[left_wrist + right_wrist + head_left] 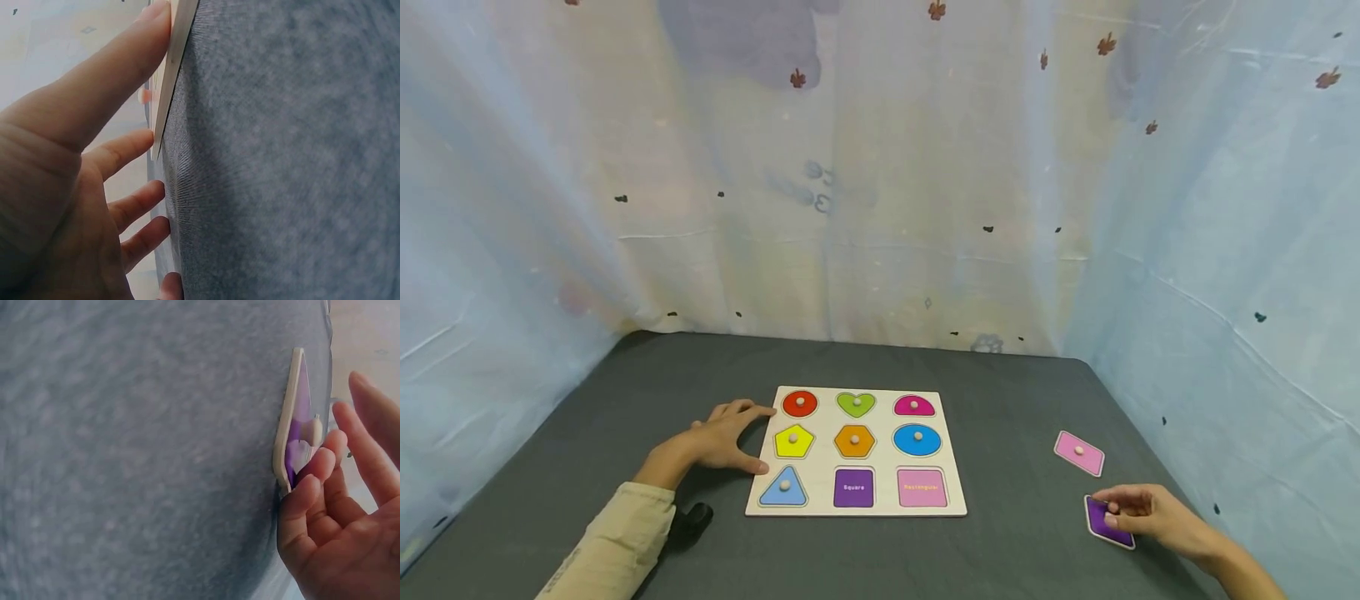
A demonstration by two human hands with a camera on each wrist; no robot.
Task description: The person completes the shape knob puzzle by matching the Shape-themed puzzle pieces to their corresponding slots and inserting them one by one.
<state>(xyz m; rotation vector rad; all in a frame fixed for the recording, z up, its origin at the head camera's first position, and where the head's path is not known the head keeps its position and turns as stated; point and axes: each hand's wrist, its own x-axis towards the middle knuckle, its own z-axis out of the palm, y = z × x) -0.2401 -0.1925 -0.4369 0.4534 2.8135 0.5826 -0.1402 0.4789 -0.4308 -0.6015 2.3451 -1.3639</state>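
Note:
A white wooden shape puzzle board (827, 467) lies on the dark cloth. My left hand (718, 437) is spread at its left side, thumb and forefinger at the edge; the left wrist view shows the thumb against the board (167, 103). Far to the right, my right hand (1153, 517) is over a purple square piece (1108, 533). In the right wrist view, the fingers are loosely bent beside the purple piece (304, 394), near its pale knob (311, 432), with the thumb apart from it. A pink rectangular piece (1078, 454) with a knob lies just beyond.
Seven knobbed shapes sit in the board, among them a red circle (800, 404) and a blue triangle (784, 492). Its purple square recess (853, 488) and pink rectangle recess (922, 487) hold no pieces. Pale curtains (880, 250) surround the table.

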